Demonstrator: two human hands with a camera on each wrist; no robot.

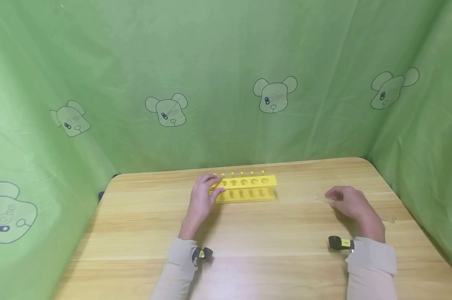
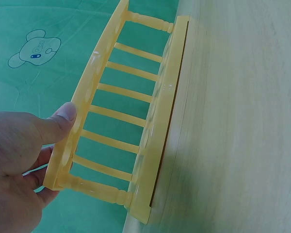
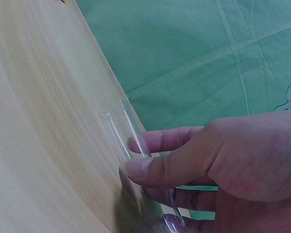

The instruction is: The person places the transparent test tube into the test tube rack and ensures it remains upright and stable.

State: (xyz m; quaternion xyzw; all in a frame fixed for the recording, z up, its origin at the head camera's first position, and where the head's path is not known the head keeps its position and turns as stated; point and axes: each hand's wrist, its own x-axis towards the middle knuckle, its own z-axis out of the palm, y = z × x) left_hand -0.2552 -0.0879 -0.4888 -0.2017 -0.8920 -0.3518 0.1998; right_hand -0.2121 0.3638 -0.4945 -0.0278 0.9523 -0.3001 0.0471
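Observation:
At the left end of a yellow test tube rack [image 1: 248,187], my left hand [image 1: 202,196] grips the upper plate. In the left wrist view the thumb lies on the front of the rack [image 2: 161,119], with fingers behind it. The rack stands upright on the table, its visible holes without tubes. Off to the right, my right hand [image 1: 351,204] pinches a clear test tube [image 1: 322,198] between thumb and fingers. In the right wrist view this tube [image 3: 126,127] lies slanted close to the tabletop, partly covered by the fingers.
Another clear tube [image 1: 388,217] lies on the wooden table [image 1: 271,237] beside the right wrist, partly hidden by it. A row of yellow pegs [image 1: 242,174] stands along the rack's back. Green cloth [image 1: 226,50] with bear drawings encloses the table's back and sides.

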